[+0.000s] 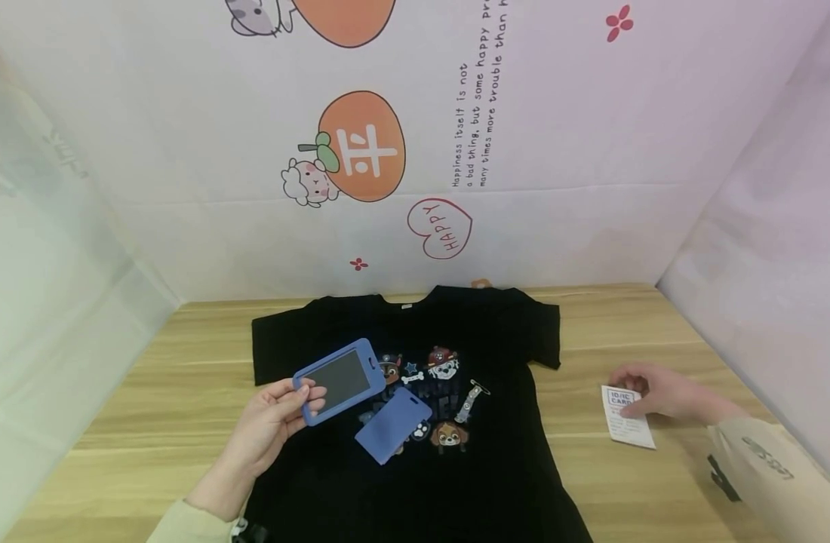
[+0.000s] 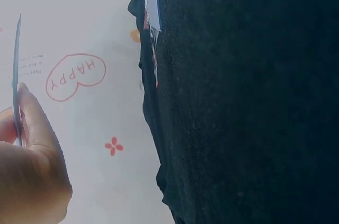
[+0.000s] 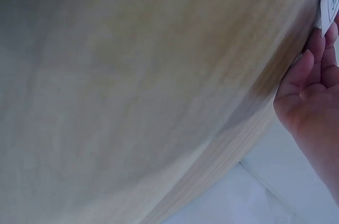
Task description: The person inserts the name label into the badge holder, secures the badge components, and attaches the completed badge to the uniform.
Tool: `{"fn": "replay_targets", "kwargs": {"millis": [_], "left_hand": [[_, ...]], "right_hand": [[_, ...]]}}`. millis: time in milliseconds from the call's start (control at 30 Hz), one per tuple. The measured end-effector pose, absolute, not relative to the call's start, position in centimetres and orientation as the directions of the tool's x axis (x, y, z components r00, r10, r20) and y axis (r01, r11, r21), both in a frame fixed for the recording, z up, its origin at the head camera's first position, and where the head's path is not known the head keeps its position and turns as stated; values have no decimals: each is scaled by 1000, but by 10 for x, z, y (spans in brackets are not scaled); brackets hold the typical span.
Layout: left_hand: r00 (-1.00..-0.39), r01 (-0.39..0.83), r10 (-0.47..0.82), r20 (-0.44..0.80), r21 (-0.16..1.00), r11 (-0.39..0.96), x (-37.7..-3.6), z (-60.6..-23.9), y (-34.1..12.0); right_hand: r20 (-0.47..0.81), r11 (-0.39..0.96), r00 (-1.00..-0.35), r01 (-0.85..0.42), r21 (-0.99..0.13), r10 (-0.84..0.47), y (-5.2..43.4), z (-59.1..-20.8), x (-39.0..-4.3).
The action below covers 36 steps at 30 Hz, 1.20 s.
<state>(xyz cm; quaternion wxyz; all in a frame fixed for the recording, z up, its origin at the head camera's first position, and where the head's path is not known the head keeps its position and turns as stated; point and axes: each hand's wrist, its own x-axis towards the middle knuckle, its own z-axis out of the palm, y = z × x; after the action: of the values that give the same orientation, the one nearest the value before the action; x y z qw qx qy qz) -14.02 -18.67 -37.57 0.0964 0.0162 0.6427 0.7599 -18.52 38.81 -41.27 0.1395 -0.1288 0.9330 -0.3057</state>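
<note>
My left hand point(image 1: 267, 422) pinches a blue badge holder frame point(image 1: 376, 375) with a dark window, thumb on its face, above the black T-shirt point(image 1: 496, 483). In the left wrist view that frame point(image 2: 16, 70) shows edge-on in the left hand point(image 2: 32, 171). A flat blue badge cover point(image 1: 391, 426) lies on the shirt's print, right of the frame. To its right is a clear badge strap point(image 1: 468, 403) with metal snaps and a pin. Over the right side of the table, my right hand point(image 1: 653, 394) pinches a white card point(image 1: 628, 430) printed "ID/IC CARD"; the right wrist view shows only the card's corner point(image 3: 329, 7).
The T-shirt lies spread on a wood-grain table point(image 1: 164, 407). A printed white cloth point(image 1: 557, 151) hangs behind the table, and pale cloth walls stand at both sides. A dark strip point(image 1: 723, 477) is by the right sleeve.
</note>
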Motion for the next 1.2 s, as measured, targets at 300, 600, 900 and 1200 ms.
{"fn": "replay_targets", "kwargs": {"millis": [300, 600, 900, 1200], "left_hand": [[-981, -131, 163, -106, 980, -152, -140, -376, -187], [-981, -116, 171, -88, 980, -160, -140, -377, -187], [-981, -136, 161, -111, 978, -156, -140, -379, -186], [-978, -126, 184, -95, 978, -165, -141, -380, -186]], "right_hand": [[-187, 771, -908, -194, -606, -376, 389, -410, -184], [-240, 706, -883, -132, -695, -402, 385, -405, -181], [-307, 509, -855, 60, -858, -418, 382, -407, -181], [-281, 427, -864, 87, -900, -417, 378, -405, -178]]}}
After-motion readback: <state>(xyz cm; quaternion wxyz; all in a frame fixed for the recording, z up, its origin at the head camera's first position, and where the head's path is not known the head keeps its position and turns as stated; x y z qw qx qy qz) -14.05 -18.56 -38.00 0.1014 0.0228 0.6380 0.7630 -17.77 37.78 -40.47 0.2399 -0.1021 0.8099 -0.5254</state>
